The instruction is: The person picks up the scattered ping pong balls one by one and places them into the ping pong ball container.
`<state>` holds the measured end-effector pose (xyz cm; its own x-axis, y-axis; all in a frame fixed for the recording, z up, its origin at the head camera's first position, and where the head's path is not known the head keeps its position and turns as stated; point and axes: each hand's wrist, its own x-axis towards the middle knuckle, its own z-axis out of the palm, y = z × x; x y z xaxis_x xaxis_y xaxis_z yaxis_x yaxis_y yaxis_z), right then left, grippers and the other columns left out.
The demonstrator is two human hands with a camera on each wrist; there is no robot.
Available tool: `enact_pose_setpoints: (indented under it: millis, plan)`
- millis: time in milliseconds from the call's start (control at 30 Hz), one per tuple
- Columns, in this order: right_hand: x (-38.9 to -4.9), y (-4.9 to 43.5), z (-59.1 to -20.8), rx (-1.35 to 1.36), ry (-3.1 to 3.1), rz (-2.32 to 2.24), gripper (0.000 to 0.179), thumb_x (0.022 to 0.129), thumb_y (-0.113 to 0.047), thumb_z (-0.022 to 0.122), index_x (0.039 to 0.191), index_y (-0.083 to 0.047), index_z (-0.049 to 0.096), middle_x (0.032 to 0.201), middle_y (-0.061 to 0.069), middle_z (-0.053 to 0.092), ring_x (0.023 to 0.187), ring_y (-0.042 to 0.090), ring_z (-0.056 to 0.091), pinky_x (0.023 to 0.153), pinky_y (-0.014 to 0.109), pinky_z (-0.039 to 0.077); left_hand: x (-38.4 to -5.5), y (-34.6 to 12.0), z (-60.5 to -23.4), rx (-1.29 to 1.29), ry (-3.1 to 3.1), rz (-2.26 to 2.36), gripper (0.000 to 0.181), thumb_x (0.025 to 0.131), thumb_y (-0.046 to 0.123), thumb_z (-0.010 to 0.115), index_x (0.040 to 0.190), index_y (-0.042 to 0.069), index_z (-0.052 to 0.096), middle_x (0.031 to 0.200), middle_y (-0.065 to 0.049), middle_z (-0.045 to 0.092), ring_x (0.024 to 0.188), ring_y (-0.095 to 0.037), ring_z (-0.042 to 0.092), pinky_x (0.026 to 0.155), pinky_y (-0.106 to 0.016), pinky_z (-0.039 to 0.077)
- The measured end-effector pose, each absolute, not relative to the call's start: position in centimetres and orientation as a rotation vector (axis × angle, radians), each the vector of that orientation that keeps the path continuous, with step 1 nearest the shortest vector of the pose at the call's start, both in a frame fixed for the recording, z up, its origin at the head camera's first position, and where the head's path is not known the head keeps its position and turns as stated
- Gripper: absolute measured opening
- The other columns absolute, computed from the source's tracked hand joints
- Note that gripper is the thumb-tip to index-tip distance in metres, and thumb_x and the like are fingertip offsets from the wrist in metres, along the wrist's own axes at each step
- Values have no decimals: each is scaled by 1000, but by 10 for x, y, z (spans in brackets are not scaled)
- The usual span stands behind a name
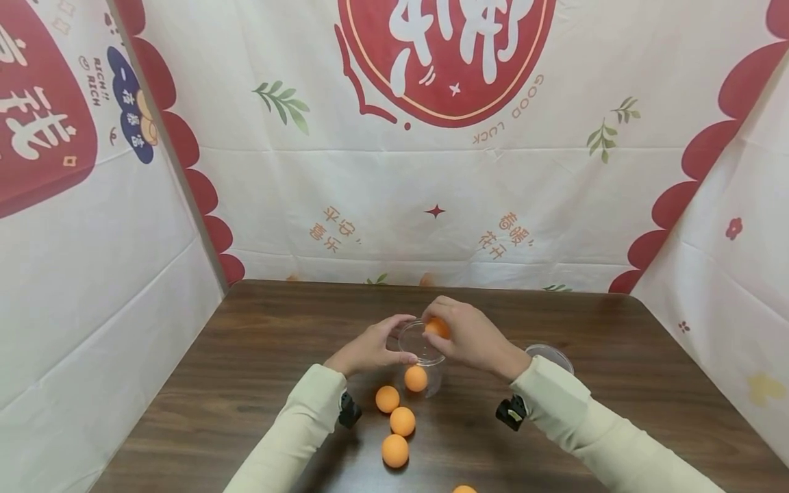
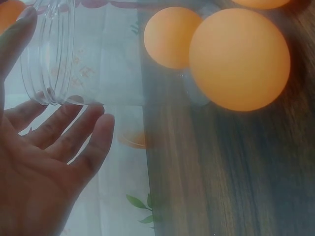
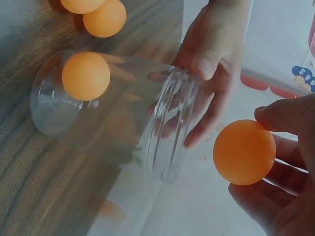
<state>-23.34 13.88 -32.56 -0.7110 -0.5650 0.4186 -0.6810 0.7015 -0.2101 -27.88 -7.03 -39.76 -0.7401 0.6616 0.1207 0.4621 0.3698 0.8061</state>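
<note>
A clear plastic jar (image 3: 130, 105) with a threaded neck stands upright on the table. My left hand (image 1: 372, 348) holds the jar around its neck, the thumb on the near side and the fingers curving behind. One orange ping-pong ball (image 1: 416, 378) lies at the bottom, inside the jar. Between thumb and fingertips, my right hand (image 1: 471, 337) pinches another orange ping-pong ball (image 3: 244, 152) close over the jar's mouth. Outside the jar, on its near side, lie several loose balls (image 1: 403, 421).
A clear round lid (image 1: 550, 356) rests on the table, partly behind the right sleeve. One more ball (image 1: 465, 489) shows at the bottom edge of the head view. The brown wooden table (image 1: 296, 308) backs onto a printed white cloth (image 1: 394, 185), with cloth on both sides.
</note>
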Motion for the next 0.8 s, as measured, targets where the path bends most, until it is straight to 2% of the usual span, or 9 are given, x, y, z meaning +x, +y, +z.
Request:
enact_pose_setpoints:
  millis: [367,633,800]
  plan:
    - [-238,137,-340,976,-2630,526,14,82,-16,72,95,-11,66,94,-1,63,74,8,54,64,23,48,-278,-70,-396,1004,2431,1275,72,86,27,71,144,5,35,143,-11,46,127,-33,48,95,-38,49]
    - [-241,138,-352,953,-2627,514,15,82,-16,73,94,-12,66,94,-1,62,75,9,55,66,24,49,-277,-71,-397,1007,2425,1285,72,86,26,71,145,5,34,144,-13,46,127,-35,47,96,-43,48]
    - [-242,138,-357,958,-2631,512,15,82,-16,73,94,-10,66,94,-1,62,75,9,56,65,23,49,-277,-70,-396,998,2424,1278,71,87,26,70,145,6,34,145,-14,44,128,-35,46,97,-41,48]
